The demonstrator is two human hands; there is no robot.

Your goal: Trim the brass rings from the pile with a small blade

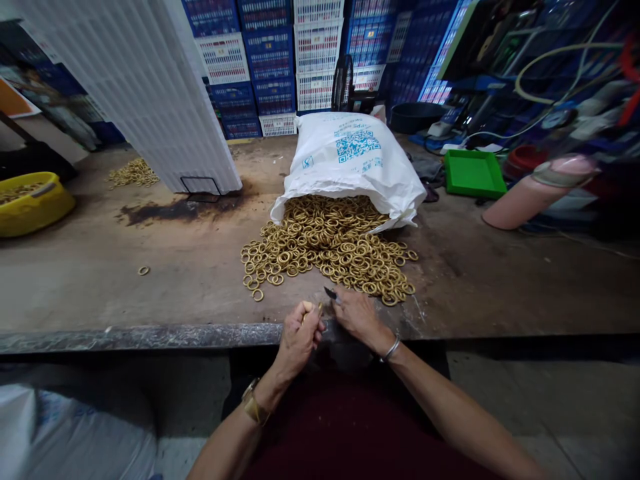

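Note:
Near the front edge of the table, my left hand [299,335] is closed on a brass ring [320,307] that shows at the fingertips. Just to its right, my right hand [358,316] is closed around a small dark-bladed knife [331,293], its blade pointing up and left. Beyond both hands lies a heap of brass rings [345,257], spilling from the open mouth of a white sack [350,150] with blue print. One loose ring [144,271] lies apart on the left of the table.
A yellow basin [35,203] stands at the left, near a tall white ribbed panel [150,93]. At the right are a green tray [475,175] and a pink bottle [530,197]. Stacked crates [273,67] line the back. The table's front edge [150,338] runs below my hands.

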